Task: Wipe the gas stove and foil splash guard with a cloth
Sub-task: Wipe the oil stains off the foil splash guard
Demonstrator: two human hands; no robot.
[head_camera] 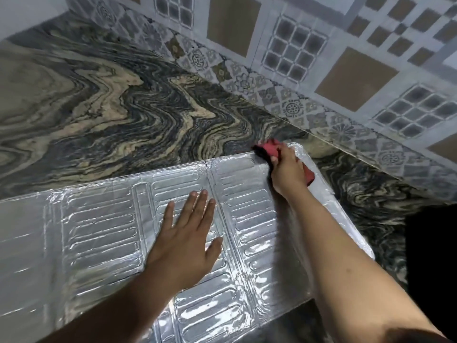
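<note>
Foil splash guard [103,231]: an embossed silver sheet of several hinged panels, lying flat on the marbled stone worktop [99,107]. Its far edge runs from the left border of the view up to a rounded far right corner; its near right edge ends over a darker area low in the view. Raised oblong ribs cover each panel, and fold lines run between panels.

Cloth [269,149]: red, with a dark fringe on its left side, bunched at the guard's far right corner and lying partly over the guard's far edge onto the worktop. A second patch of red shows at the far side of the wrist.

Right hand [286,172]: the grip is curled over the cloth, pressing it onto the guard's corner.

Left hand [188,243]: fingers straight and slightly spread, palm flat on a middle panel of the guard, well apart from the cloth; nothing is held.

Beyond the guard's far edge the worktop is a broad bare stretch reaching a patterned tile wall [346,70]. Right of the guard, a narrow strip of worktop separates it from a black object [432,256] that cannot be identified. The gas stove is not identifiable in this view.
</note>
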